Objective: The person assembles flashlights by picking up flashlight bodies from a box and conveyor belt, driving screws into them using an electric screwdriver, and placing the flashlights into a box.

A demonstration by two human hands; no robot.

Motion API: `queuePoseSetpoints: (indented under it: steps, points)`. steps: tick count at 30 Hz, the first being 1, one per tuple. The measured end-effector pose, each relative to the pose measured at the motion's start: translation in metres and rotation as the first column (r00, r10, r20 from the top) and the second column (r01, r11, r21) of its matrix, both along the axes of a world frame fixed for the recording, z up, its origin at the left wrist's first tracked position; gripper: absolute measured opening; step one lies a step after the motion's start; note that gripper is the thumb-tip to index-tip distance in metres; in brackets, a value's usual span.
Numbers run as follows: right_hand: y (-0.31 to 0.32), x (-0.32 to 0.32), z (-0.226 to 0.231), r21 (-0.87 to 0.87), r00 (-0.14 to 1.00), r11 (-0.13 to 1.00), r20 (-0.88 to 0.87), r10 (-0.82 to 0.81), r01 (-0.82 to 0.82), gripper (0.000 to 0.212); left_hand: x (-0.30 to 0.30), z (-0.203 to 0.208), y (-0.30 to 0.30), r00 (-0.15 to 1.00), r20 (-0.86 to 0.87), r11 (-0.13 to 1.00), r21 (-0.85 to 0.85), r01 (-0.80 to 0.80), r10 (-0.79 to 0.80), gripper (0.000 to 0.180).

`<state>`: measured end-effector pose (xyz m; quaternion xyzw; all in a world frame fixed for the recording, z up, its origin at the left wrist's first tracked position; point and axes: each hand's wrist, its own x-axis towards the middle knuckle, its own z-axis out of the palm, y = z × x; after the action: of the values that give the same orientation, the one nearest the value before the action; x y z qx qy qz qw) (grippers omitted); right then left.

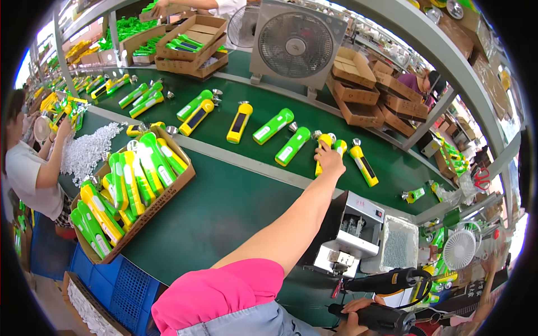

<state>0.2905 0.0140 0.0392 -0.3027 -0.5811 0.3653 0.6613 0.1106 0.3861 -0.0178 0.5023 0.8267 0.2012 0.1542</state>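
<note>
My left arm, in a pink sleeve, reaches out over the green conveyor belt (224, 147). At its end my left hand (332, 161) is closed around a yellow flashlight (323, 139) lying on the belt; the fingers hide part of it. A yellow flashlight with a dark panel (364, 166) lies just to the right. On the other side is a green and white flashlight (292, 147). Low at the right, my right hand (354, 320) is wrapped around a black electric screwdriver (378, 318). Above that hand lies a second black power tool (381, 281).
A cardboard box (147, 215) full of green and yellow flashlights stands at the left. A metal screw-feeding machine (350, 235) sits beside a white tray (399, 243) of small parts. A box fan (296, 45) stands beyond the belt. A co-worker (42, 173) works at far left.
</note>
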Motion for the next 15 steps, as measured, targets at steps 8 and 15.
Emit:
queuePoseSetpoints:
  steps: [8, 15]
  points:
    - [-0.001, 0.018, -0.005, -0.097, 1.000, 0.995, -0.010, 0.025, -0.026, 0.055, -0.074, 0.067, -0.100, 0.991, 0.103, 0.814, 0.566, -0.130, 0.087, 0.072]
    - [0.007, 0.021, -0.014, 0.122, 0.975, 0.971, -0.061, 0.213, -0.205, 0.062, -0.267, 0.096, -0.271, 0.692, -0.089, 0.659, 0.411, -0.630, 0.716, 0.074]
